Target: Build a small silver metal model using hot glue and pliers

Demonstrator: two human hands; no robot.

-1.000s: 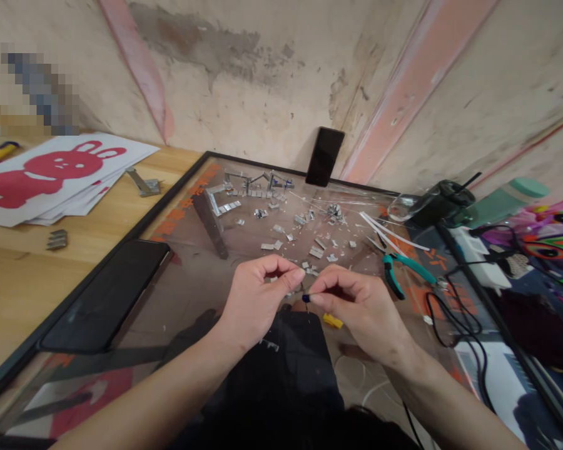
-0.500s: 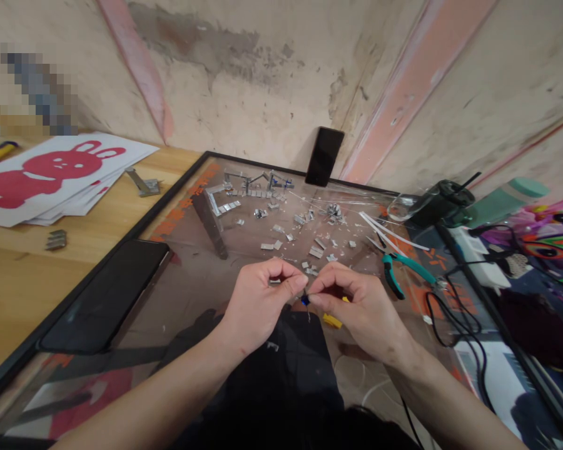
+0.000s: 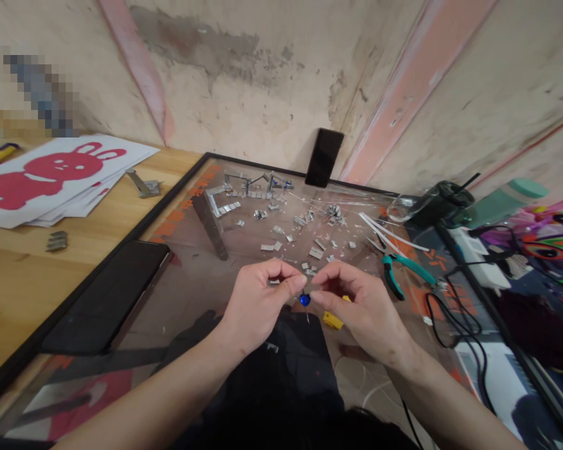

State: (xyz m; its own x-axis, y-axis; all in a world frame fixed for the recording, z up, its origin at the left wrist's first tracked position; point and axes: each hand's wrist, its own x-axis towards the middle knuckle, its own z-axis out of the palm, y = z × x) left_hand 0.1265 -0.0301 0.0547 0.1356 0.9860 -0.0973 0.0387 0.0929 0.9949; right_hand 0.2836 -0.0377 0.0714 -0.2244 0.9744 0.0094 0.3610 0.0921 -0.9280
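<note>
My left hand (image 3: 263, 297) pinches the top of a small metal piece between thumb and forefinger. A shiny blue bead (image 3: 304, 300) hangs just below those fingertips, with a thin pale end under it. Close by on the right, my right hand (image 3: 356, 303) has its thumb and forefinger a little apart, with nothing visible between them. Its fingertips are beside the bead. Part of a yellow object (image 3: 333, 320) shows below the right hand. Small silver metal pieces (image 3: 316, 252) lie scattered beyond both hands.
Teal-handled pliers (image 3: 394, 275), white strips (image 3: 394, 231) and a black cable (image 3: 455, 312) lie at right. A phone (image 3: 324, 157) leans on the wall; a larger dark device (image 3: 106, 297) lies left. Metal frames (image 3: 258, 182) stand at the table's back, and bottles (image 3: 509, 197) at right.
My right fingers have come off the blue bead and parted slightly, so the bead now shows fully. My left hand stays in place with its pinch.
</note>
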